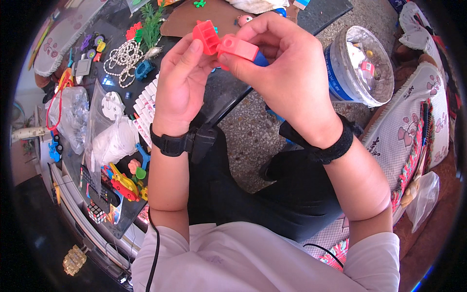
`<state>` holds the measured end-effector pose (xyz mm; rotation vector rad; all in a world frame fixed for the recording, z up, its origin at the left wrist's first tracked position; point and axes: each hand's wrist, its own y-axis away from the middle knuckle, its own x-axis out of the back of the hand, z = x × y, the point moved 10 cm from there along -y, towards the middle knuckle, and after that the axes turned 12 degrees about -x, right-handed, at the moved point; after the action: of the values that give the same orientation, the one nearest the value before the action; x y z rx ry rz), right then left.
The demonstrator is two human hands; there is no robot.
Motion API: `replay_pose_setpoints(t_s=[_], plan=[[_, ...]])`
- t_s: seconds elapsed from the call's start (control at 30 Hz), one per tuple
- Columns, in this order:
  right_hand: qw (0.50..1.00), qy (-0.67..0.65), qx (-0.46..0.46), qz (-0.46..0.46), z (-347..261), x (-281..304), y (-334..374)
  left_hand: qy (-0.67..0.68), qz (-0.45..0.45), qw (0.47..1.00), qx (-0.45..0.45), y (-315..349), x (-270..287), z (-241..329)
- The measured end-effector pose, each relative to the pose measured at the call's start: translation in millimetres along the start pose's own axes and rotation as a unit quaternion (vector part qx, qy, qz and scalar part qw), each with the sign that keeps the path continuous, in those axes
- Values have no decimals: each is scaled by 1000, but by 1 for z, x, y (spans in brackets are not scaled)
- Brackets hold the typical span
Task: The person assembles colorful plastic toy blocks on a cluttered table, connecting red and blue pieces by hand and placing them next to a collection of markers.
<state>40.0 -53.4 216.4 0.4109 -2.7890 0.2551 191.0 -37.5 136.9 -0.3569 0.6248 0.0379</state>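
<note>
My left hand [181, 85] pinches a red plastic toy piece [206, 37] with open hollow compartments between thumb and fingers. Against its right side sits a lighter red toy block [239, 48] with a round stud, gripped by my right hand [294, 73]. A blue part [261, 59] shows at that block's right end, partly covered by my fingers. The two red pieces meet or nearly meet at their facing edges; I cannot tell whether they are joined. Both hands are raised above the dark table's edge.
On the dark table [214, 97] to the left lie a white bead string [124, 61], a green plastic plant [152, 24], white-capped markers [146, 104], clear bags and a puzzle cube [96, 212]. A white-and-blue bucket [335, 73] with odds and ends stands at the right.
</note>
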Motion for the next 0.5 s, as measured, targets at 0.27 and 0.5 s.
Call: replay_pose_setpoints(t_s=[0.27,0.5], plan=[[997,-59,57,14,1,0,-3,-42,-3,998,-48,0,-2,9],[999,-29,26,-9,0,1,-4,-77,-2,996,-52,2,-2,8]])
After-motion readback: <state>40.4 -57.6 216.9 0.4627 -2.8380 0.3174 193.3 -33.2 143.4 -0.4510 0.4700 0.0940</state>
